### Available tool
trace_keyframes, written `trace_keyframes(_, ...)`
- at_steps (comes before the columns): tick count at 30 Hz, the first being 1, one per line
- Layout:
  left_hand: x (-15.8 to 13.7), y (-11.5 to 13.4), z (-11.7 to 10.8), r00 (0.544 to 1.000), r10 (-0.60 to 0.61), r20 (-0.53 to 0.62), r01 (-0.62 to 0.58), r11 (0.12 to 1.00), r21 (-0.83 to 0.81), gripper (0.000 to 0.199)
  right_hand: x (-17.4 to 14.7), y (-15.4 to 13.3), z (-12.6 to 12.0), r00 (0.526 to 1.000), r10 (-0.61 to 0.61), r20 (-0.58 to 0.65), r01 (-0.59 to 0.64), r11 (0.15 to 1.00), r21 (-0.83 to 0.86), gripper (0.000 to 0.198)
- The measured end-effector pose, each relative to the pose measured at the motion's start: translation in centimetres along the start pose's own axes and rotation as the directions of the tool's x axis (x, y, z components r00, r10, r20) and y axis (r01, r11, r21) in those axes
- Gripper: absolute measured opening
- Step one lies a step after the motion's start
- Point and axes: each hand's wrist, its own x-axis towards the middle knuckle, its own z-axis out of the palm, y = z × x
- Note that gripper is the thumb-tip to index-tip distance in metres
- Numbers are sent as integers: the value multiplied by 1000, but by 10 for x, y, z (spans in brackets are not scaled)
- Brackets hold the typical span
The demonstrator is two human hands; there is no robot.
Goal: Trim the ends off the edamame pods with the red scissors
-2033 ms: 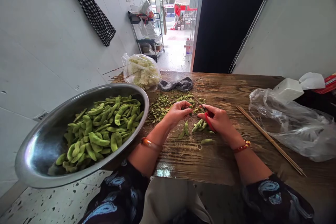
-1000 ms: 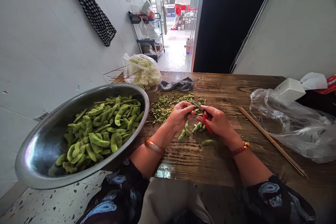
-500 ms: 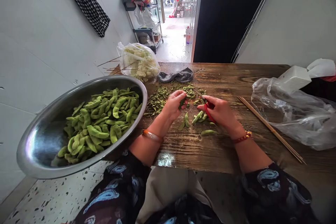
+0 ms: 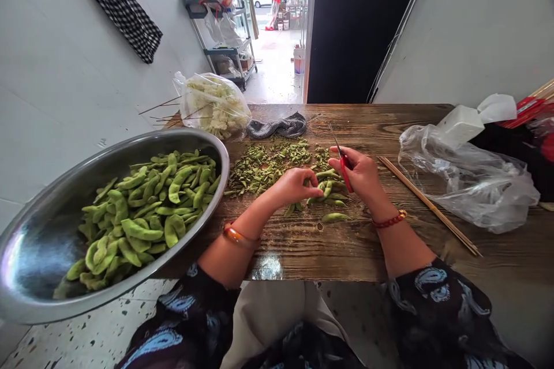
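Right hand (image 4: 362, 170) clamped on red-handled scissors (image 4: 346, 175), blades pointing away from the wearer. Left hand (image 4: 298, 186) curled low over a small pile of edamame pods (image 4: 336, 196) on the table (image 4: 303, 251); cannot tell whether its fingertips grip one. Lone pod (image 4: 335, 217) just nearer the wearer. Green trimmings (image 4: 255, 168) scattered beyond the left hand. Steel basin (image 4: 224, 164) at left, heaped with more pods.

Smooth, glossy metal forms the basin (image 4: 32, 262) at nine o'clock; grained, glossy wood, the table (image 4: 303, 248) at six; rough cloth, the rag (image 4: 279, 127) at twelve; red plastic, the scissor handles (image 4: 345, 170) at one.
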Motion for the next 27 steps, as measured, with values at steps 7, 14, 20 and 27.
trace_keyframes(7, 3, -10, 3, 1000, 1, -17, 3, 975, 223, 13, -1, -3, 1, 999, 22, 31, -21, 999, -30, 58)
trace_keyframes(14, 2, -8, -9, 1000, -12, 27, 11, 999, 49, 17, -2, 1, 2, 998, -31, 51, 34, 997, -62, 54)
trace_keyframes(20, -4, 2, -15, 997, -18, 70, 43, 927, -371, 30, -4, -5, 1, 991, -77, 107, 86, 993, -81, 54)
trace_keyframes(27, -6, 3, -16, 997, -71, 13, 62, 764, -642, 37, -8, -6, 3, 980, -120, 158, 138, 985, -107, 54)
